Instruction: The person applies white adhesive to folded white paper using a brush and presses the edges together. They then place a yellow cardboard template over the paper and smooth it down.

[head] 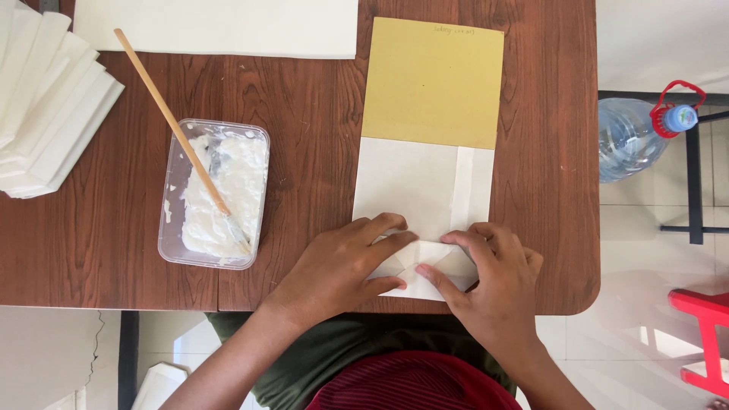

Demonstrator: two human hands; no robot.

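A white paper bag [414,182] lies flat on the brown wooden table [304,99], wrapped around a mustard-yellow card [433,80] that sticks out at the far end. At the near end its bottom flaps are folded in. My left hand [342,266] presses on the left flap with fingers spread flat. My right hand [493,277] presses the right flap, its thumb and forefinger pinching the fold at the middle. Both hands touch the paper near the table's front edge.
A clear plastic tub [171,190] of white paste with a wooden-handled brush [171,121] in it stands left of the bag. Several folded white paper pieces [45,99] fan out at far left. A white sheet [220,26] lies at the back. A water bottle [634,137] stands beyond the right edge.
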